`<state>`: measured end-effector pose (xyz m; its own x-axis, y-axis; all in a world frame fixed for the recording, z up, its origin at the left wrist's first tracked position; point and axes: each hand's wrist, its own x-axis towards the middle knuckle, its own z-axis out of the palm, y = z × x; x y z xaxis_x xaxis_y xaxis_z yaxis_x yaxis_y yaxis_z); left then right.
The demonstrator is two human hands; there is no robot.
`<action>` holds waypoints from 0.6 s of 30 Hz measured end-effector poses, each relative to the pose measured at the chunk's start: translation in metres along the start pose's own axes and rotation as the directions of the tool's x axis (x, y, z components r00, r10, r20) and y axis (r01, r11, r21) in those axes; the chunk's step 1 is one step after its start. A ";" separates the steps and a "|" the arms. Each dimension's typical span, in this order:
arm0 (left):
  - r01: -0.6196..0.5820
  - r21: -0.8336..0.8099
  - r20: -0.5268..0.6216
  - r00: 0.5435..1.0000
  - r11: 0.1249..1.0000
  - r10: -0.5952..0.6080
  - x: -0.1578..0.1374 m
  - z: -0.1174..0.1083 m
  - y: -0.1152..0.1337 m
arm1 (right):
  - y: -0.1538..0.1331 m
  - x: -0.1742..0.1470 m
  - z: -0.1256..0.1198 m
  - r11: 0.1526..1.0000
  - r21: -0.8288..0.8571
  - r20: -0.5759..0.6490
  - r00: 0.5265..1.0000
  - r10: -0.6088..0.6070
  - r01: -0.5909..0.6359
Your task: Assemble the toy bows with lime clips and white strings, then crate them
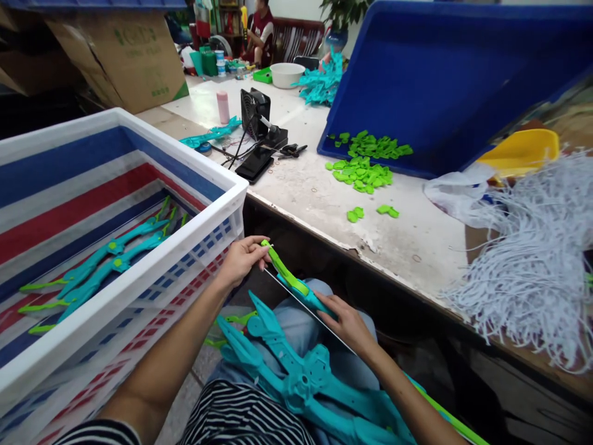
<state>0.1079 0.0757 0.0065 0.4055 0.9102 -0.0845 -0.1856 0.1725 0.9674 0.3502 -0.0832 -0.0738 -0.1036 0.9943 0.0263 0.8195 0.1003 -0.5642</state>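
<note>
My left hand (241, 258) pinches the green tip of a teal and green plastic toy bow (296, 285) held over my lap. My right hand (347, 321) grips the bow's teal limb lower down. A thin white string (306, 312) runs along beside the limb between the two hands. More teal bow parts (301, 377) lie piled on my lap below. Small green plastic pieces (364, 173) lie scattered on the table beyond.
A white crate (139, 272) with a striped liner stands at my left, holding several finished bows (106, 262). A tilted blue bin (445, 80), a bundle of white strings (532, 266), a small black fan (254, 114) and a cardboard box (125, 55) are around the table. A person sits far back.
</note>
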 end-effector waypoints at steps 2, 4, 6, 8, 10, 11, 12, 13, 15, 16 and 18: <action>0.000 -0.008 0.011 1.000 1.000 0.000 0.000 -0.001 0.000 | 0.001 -0.001 0.001 1.000 -0.011 0.001 1.000 -0.006 0.006; 0.005 -0.014 0.013 1.000 1.000 -0.005 0.000 0.000 0.000 | 0.003 -0.001 0.000 1.000 -0.027 0.000 1.000 -0.007 0.007; 0.019 -0.017 0.004 1.000 1.000 -0.019 0.000 0.001 0.002 | 0.002 0.001 -0.004 0.998 -0.050 -0.002 1.000 -0.025 0.025; 0.034 -0.017 -0.004 0.999 0.999 -0.034 -0.003 0.003 0.003 | -0.006 0.010 -0.013 0.995 -0.081 -0.048 0.997 -0.066 0.062; 0.045 -0.019 0.005 0.999 0.999 -0.045 -0.007 0.004 0.004 | -0.023 0.030 -0.025 0.989 -0.099 -0.156 0.980 -0.122 0.107; 0.048 -0.021 0.012 0.999 0.999 -0.048 -0.009 0.005 0.004 | -0.035 0.043 -0.031 0.986 -0.093 -0.217 0.964 -0.154 0.137; 0.052 -0.022 0.020 0.998 0.998 -0.051 -0.011 0.005 0.004 | -0.048 0.058 -0.036 0.982 -0.076 -0.265 0.946 -0.188 0.174; 0.057 -0.021 0.030 0.998 0.998 -0.056 -0.013 0.004 0.004 | -0.061 0.073 -0.039 0.974 -0.049 -0.292 0.930 -0.225 0.220; 0.071 -0.021 0.048 0.996 0.997 -0.070 -0.015 0.003 0.002 | -0.085 0.103 -0.043 0.945 0.017 -0.288 0.907 -0.308 0.327; 0.079 -0.023 0.056 0.995 0.997 -0.077 -0.016 0.002 0.001 | -0.094 0.115 -0.044 0.926 0.050 -0.265 0.899 -0.349 0.374; 0.095 -0.034 0.062 0.994 0.995 -0.093 -0.015 -0.001 -0.003 | -0.106 0.132 -0.044 0.893 0.103 -0.199 0.889 -0.412 0.437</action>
<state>0.1019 0.0618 0.0050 0.4757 0.8650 -0.1593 -0.1762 0.2712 0.9462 0.2747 0.0394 0.0253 -0.3177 0.8500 0.4202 0.6287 0.5206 -0.5777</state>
